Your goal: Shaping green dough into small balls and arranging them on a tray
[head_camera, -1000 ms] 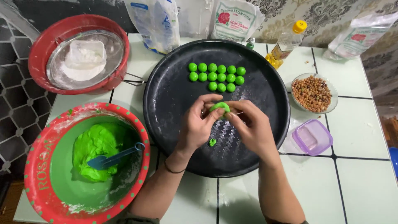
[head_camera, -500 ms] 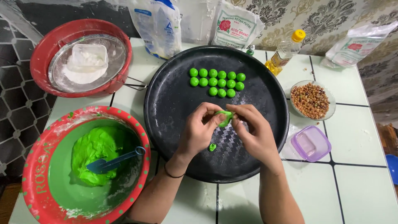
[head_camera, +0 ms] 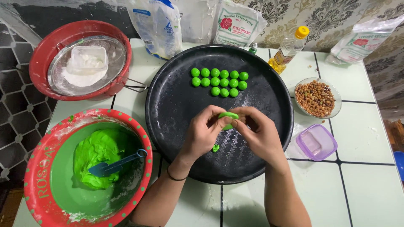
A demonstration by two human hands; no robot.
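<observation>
Pinching green dough (head_camera: 227, 116), both hands hover behind 12 green balls (head_camera: 219, 81).

Bright, even overhead light over my worktop; soft glare on the black tray (head_camera: 176, 105), sharp focus, corners slightly warped.

We count 13 green dough balls (head_camera: 219, 81) on 1 black tray (head_camera: 176, 101); 2 red basins (head_camera: 40, 185); 3 flour bags (head_camera: 237, 25).

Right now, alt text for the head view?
Left hand and right hand pinch a flattened piece of green dough above a round black tray holding rows of green dough balls. Left of it, a red bowl holds more dough.
</observation>
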